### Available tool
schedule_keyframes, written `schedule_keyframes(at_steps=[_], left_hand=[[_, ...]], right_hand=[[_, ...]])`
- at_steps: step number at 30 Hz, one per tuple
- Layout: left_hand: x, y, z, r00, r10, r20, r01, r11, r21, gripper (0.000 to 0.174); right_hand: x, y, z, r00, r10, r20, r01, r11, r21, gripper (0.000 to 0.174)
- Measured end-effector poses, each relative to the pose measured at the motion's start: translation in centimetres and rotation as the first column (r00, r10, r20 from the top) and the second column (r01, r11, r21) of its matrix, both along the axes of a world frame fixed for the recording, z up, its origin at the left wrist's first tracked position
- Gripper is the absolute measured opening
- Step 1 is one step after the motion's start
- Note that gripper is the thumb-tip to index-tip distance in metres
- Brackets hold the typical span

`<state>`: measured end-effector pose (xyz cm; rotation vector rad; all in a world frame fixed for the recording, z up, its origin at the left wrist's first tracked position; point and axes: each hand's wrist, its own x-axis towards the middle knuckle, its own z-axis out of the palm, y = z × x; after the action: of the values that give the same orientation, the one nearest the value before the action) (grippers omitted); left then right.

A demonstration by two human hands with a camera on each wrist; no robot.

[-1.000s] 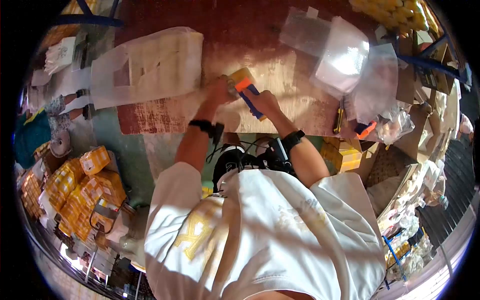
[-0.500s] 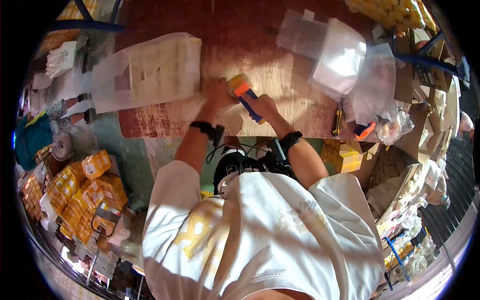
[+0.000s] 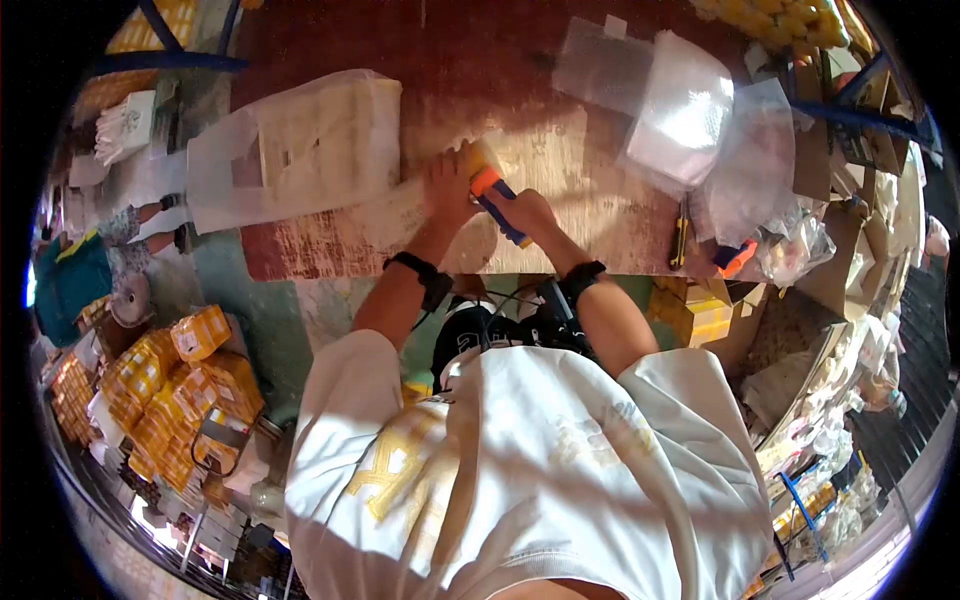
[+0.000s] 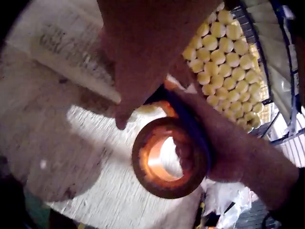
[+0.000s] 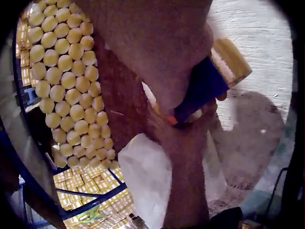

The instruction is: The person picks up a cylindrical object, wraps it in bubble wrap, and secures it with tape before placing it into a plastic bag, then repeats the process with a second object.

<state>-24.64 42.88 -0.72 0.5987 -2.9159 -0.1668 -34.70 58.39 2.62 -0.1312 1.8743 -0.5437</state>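
As the head view spreads out like a clock face, the worn red table (image 3: 480,60) fills 12 o'clock. Between 8 and 9, stacked yellow parcels (image 3: 185,390) carry white labels too small to read. At 6, a white shirt (image 3: 520,440) bears gold lettering beside a faded print, neither legible; above it, dark shorts (image 3: 475,335) show a white figure like a 2. A plastic-wrapped package (image 3: 330,140) lies toward 10:30, clear bags (image 3: 685,110) at 1:30. Near 11:30 the left hand (image 3: 449,185) looks blurred, its fingers straight and slightly parted, beside the tape roll. Toward 1, the right hand (image 3: 528,212) grips the blue-and-orange tape dispenser (image 3: 485,182), which sits at 12 above the table. A yellow-and-black tool (image 3: 679,240) rests between 2 and 3.
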Motion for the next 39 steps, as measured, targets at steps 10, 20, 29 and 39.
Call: schedule_keyframes(at_steps=[10,20,29,39], left_hand=[[-1.8,-4.4,-3.8,0.950,-0.082,0.302,-0.092,0.849,0.520,0.099],[-1.3,1.8,0.4,0.914,0.134,0.382,-0.278,0.893,0.353,0.086],[-0.4,-1.3,1.2,0.925,0.202,0.321,-0.353,0.768,0.535,0.071],[-5.5,-1.5,-9.3,0.992,-0.031,0.121,-0.045,0.811,0.584,0.078]], right_hand=[[0.0,1.9,0.4,1.000,0.002,-0.018,-0.002,1.000,0.006,0.076],[1.1,-0.8,2.6,0.973,-0.058,-0.225,0.103,0.976,0.192,0.056],[1.9,0.2,-2.5,0.937,-0.032,-0.348,0.096,0.981,0.169,0.045],[-3.4,7.3,-2.9,0.899,-0.383,0.213,0.432,0.857,-0.280,0.061]])
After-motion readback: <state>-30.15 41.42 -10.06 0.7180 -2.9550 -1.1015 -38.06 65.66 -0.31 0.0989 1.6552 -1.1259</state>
